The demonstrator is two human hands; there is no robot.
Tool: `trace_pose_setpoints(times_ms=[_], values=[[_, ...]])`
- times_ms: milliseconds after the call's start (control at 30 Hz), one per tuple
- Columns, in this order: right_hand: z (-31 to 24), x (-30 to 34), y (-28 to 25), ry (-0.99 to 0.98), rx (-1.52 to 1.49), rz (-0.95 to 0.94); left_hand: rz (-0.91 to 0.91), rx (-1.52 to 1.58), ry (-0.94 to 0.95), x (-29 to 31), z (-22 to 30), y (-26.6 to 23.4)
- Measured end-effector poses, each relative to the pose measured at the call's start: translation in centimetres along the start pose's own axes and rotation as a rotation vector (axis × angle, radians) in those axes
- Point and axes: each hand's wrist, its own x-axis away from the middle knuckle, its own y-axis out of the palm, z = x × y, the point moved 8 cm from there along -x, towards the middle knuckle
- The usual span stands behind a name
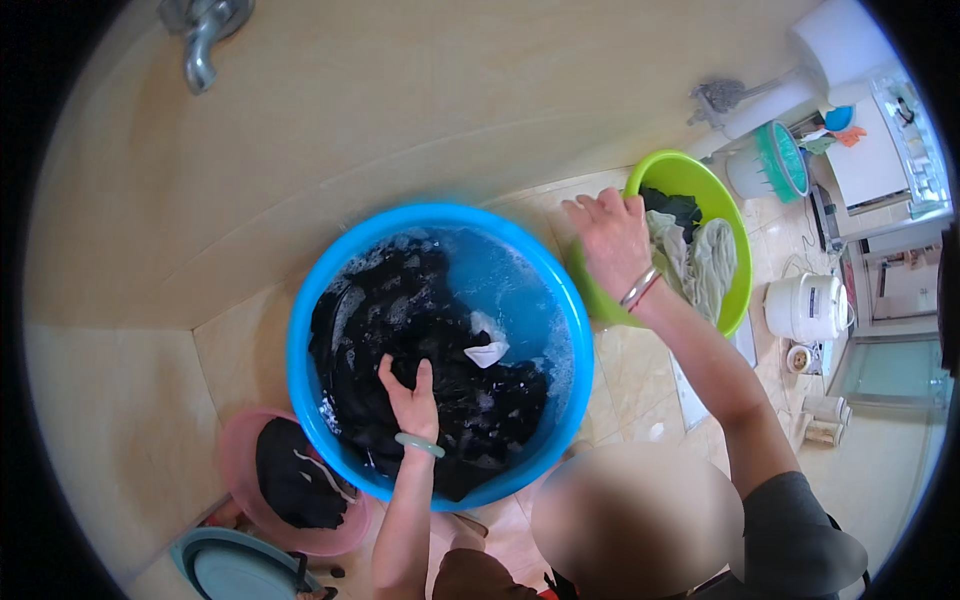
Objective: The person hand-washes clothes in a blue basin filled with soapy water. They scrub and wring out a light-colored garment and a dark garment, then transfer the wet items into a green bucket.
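A large round blue tub (577,300) holds water, suds and a mass of soaked black clothes (450,400). My left hand (408,402), a pale green bangle on its wrist, rests in the black cloth with thumb and forefinger spread; its other fingers are hard to make out. A small white piece of cloth (486,353) pokes up from the water to its right. My right hand (612,240), wearing a silver bangle, is raised near the left rim of a lime green basin (742,270), fingers loosely bent, nothing visible in them. Light and dark clothes (712,265) lie in that basin.
A pink basin (238,465) with dark clothing stands beside the tub at lower left, near a grey-green basin (235,570). A metal tap (203,50) juts from the tiled wall. Toward the right are a bin (750,172) with a green liner and a white bucket (800,307).
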Motion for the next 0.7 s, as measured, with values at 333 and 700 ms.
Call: trace_pose_setpoints(times_ms=[333,700], values=[[16.2,4.5,-0.1,0.65,-0.296,0.279,-0.079,0.417,-0.022,-0.5,0.0,-0.2],[-20.5,6.0,5.1,-0.014,-0.859,-0.382,-0.197,0.73,-0.318,-0.1,-1.7,0.2]])
